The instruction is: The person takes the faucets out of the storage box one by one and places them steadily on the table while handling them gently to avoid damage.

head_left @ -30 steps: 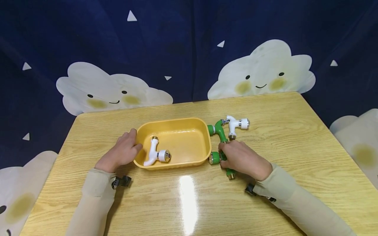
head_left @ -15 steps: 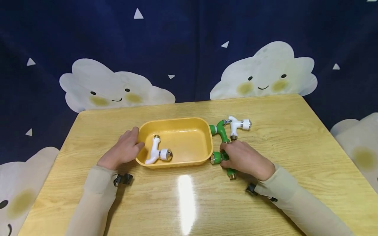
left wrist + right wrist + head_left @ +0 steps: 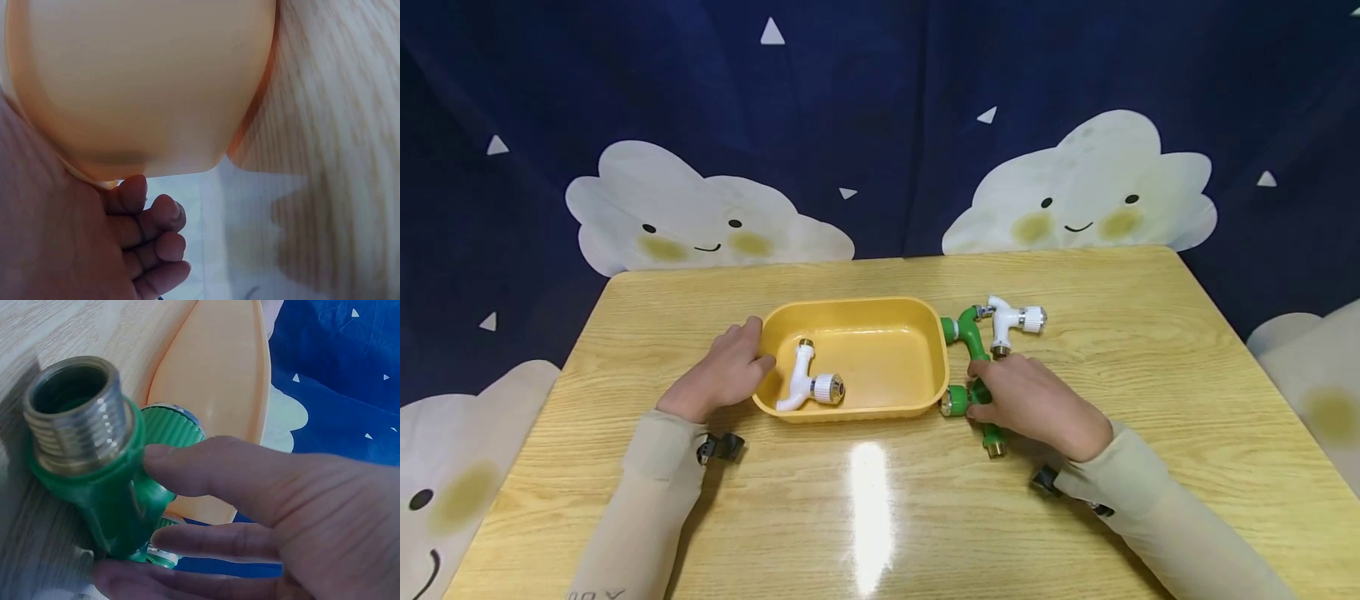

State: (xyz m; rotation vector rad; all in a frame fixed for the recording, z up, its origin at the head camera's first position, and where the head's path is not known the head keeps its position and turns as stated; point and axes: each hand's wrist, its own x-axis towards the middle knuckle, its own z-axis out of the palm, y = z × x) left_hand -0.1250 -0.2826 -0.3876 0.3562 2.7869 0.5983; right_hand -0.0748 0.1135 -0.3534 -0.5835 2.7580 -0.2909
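Note:
My left hand [image 3: 722, 371] holds the left end of a yellow plastic basin [image 3: 887, 362], thumb over the rim. In the left wrist view its curled fingers [image 3: 169, 247] show at the basin's edge. A white tap [image 3: 801, 379] with a ribbed knob lies inside the basin, at its left. Right of the basin, my right hand [image 3: 1037, 404] grips the nearer green tap [image 3: 992, 437] by its body. The right wrist view shows the thumb on one side of this tap, fingers on the other, and its threaded brass end [image 3: 78, 425] facing the camera.
Just beyond the right hand lies a second green tap [image 3: 972, 333], close against the basin's right end. Its spout meets another white tap [image 3: 1006, 321]. All stand on a wooden table [image 3: 760, 517], with a dark blue cloud-print curtain [image 3: 887, 125] behind the far edge.
The head view has drifted slightly, so the scene sits a little further right. Both hands keep their holds, and the taps and basin stay in place.

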